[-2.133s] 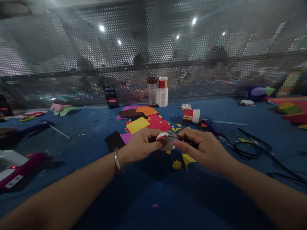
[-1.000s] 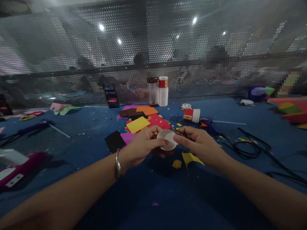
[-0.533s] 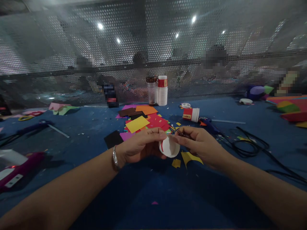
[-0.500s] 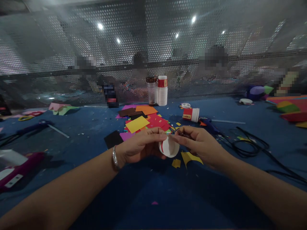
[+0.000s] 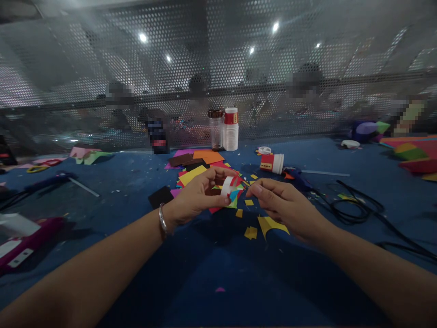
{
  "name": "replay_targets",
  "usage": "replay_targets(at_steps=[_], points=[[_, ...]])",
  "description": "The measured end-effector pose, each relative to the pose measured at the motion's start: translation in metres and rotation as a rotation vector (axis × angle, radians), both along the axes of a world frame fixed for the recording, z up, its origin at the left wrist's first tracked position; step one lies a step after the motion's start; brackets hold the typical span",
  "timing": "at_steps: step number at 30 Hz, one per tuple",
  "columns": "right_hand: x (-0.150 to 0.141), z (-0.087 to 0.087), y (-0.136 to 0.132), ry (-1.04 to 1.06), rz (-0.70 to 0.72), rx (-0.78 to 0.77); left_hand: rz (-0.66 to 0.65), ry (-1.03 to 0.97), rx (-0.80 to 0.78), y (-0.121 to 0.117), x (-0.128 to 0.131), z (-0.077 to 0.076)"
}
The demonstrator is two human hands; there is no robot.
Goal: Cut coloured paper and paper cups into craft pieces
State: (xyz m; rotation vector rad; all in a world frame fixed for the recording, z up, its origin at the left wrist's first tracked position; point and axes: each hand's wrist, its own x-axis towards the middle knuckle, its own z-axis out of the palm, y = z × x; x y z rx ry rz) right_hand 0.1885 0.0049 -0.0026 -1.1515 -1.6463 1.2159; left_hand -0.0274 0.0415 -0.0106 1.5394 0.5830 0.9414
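Observation:
My left hand is closed on a short, cut-down paper cup, white with red parts, gripped between thumb and fingers. At its lower right edge shows a small bright blue piece. My right hand is just to the right, fingers pinched around a thin dark tool whose tip points at the cup. Most of the tool is hidden by the fingers, so its kind is unclear. Below the hands lie a yellow paper offcut and small yellow squares.
Coloured paper sheets are piled beyond my hands. A red and white paper cup lies on its side near a blue glue gun with a coiled black cord. A clear bottle and stacked cups stand at the back.
The cut-down cup has turned from showing its white round face to showing its side, and has moved slightly up and left. My right hand has drawn a little away from it.

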Motion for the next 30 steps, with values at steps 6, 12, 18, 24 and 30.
replay_targets(at_steps=[6,12,18,24,30], points=[[-0.0017,0.0045,-0.0018,-0.009,0.025,-0.111,0.09,0.099,0.132,-0.0013,-0.0011,-0.0005],[-0.0029,0.0058,-0.0024,-0.077,0.047,-0.118,0.166,0.122,0.211,-0.0012,0.0002,0.0004],[-0.0043,0.0078,-0.005,-0.088,0.049,-0.118,0.172,0.158,0.356,-0.0026,0.0021,-0.0013],[-0.0046,0.0077,-0.0057,-0.103,0.052,-0.103,0.174,0.157,0.387,-0.0036,0.0028,-0.0015],[-0.0041,0.0074,-0.0053,-0.107,0.074,-0.075,0.157,0.163,0.392,-0.0037,0.0019,-0.0013]])
